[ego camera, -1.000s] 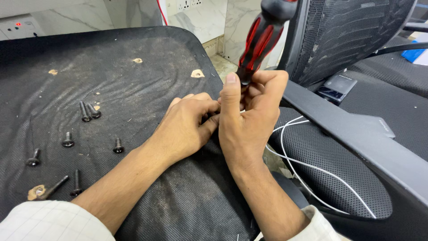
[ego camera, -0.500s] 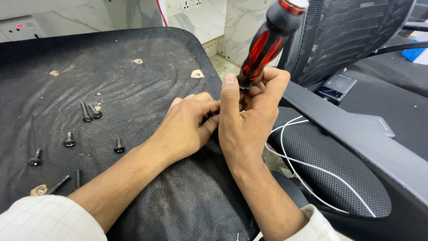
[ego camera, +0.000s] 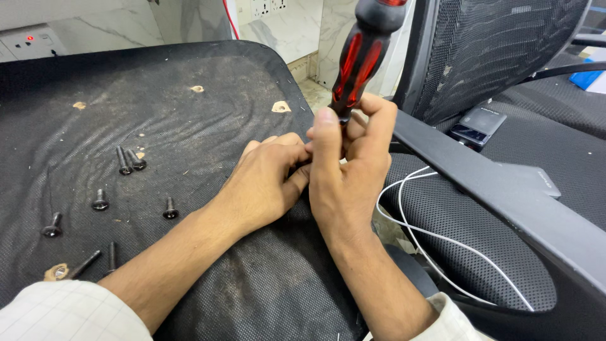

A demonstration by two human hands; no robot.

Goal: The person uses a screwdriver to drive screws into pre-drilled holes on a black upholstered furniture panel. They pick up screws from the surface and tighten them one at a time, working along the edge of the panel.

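Note:
My right hand [ego camera: 348, 170] grips the lower end of a red and black screwdriver [ego camera: 362, 52], whose handle points up and slightly right. The screwdriver's tip is hidden behind my fingers. My left hand [ego camera: 268, 180] rests on the dusty black fabric chair base [ego camera: 158, 126] with its fingers curled against the right hand, at the base's right edge; what they pinch is hidden. Several black screws [ego camera: 126, 161] lie loose on the fabric to the left of my hands.
A black mesh chair back [ego camera: 499, 50] and a black frame bar [ego camera: 505, 189] stand to the right. A white cable [ego camera: 435, 233] runs over a mesh seat. A small dark device [ego camera: 478, 125] lies further right. A wall socket [ego camera: 31, 43] sits at far left.
The screwdriver handle has swung from leaning right toward more upright, and my right hand has shifted slightly with it. My left hand has stayed in place.

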